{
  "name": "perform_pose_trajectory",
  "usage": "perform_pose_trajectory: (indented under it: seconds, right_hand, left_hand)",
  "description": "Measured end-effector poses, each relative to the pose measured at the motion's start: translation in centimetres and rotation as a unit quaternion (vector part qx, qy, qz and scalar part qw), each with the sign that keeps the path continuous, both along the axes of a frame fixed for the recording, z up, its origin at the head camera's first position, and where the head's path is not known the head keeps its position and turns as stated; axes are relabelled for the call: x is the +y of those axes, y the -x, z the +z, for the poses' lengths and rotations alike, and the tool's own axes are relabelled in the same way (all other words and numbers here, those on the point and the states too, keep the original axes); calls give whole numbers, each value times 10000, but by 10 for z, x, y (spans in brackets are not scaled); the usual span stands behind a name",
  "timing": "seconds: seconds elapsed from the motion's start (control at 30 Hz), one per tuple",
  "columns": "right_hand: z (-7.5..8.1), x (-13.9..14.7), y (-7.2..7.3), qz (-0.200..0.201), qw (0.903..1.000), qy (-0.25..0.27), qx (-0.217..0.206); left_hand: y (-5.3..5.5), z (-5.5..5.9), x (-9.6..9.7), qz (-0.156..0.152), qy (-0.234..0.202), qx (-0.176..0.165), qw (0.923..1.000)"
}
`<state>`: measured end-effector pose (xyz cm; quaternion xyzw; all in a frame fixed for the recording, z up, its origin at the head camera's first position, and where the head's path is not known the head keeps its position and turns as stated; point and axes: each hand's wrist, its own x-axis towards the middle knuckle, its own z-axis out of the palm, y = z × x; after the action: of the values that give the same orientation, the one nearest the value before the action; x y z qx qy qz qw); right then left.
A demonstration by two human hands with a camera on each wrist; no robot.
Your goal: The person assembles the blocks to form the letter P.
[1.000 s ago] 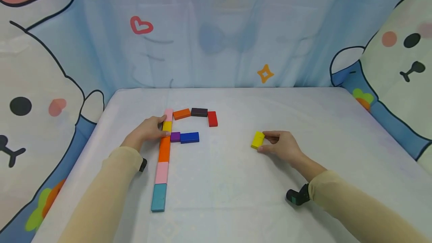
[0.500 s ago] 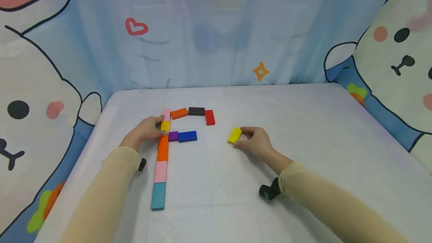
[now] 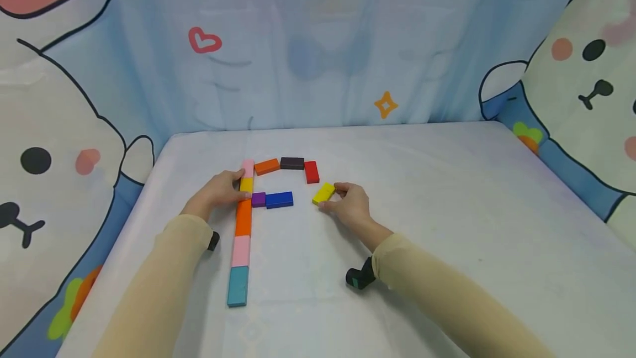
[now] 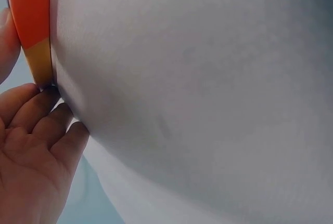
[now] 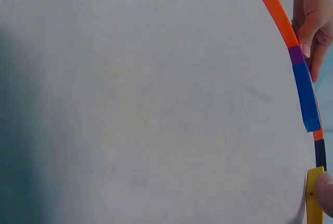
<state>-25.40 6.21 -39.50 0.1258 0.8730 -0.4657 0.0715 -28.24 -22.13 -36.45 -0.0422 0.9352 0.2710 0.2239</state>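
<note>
My right hand (image 3: pixel 351 205) pinches a bright yellow block (image 3: pixel 324 193) between thumb and fingers, with a seam across its middle. The block is tilted and sits just below and right of the red block (image 3: pixel 311 172). My left hand (image 3: pixel 217 195) rests on the upper part of a column of blocks. Its thumb overlaps the junction of a golden yellow block (image 3: pixel 246 184) and an orange block (image 3: pixel 243 217); a forefinger touches the edge of the pink block (image 3: pixel 248 167) at the top. In the left wrist view, its fingertips meet the golden block's end.
Below the orange block, the column continues with a pink block (image 3: pixel 240 251) and a teal block (image 3: pixel 238 286). A second orange block (image 3: pixel 267 167) and a black block (image 3: pixel 292 163) run from its top to the red one. Purple (image 3: pixel 259 199) and blue (image 3: pixel 279 200) blocks branch from its middle.
My right hand has carried the yellow block leftward across the table, and slightly up in view, towards the red block. My left hand has stayed at the column.
</note>
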Motion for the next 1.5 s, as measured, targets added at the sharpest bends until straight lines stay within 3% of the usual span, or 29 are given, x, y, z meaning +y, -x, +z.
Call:
perform_pose_trajectory:
  seconds: [0.43, 0.77, 1.5]
  right_hand:
    - [0, -24, -5, -221, 9995, 189, 82]
    - [0, -39, -4, -453, 9985, -74, 285]
    - [1, -54, -4, -401, 9971, -588, 275]
  left_hand:
    - [1, 0, -1, -40, -89, -31, 9999]
    - [3, 0, -3, -96, -48, 52, 9999]
    - [3, -2, -3, -112, -6, 68, 9999]
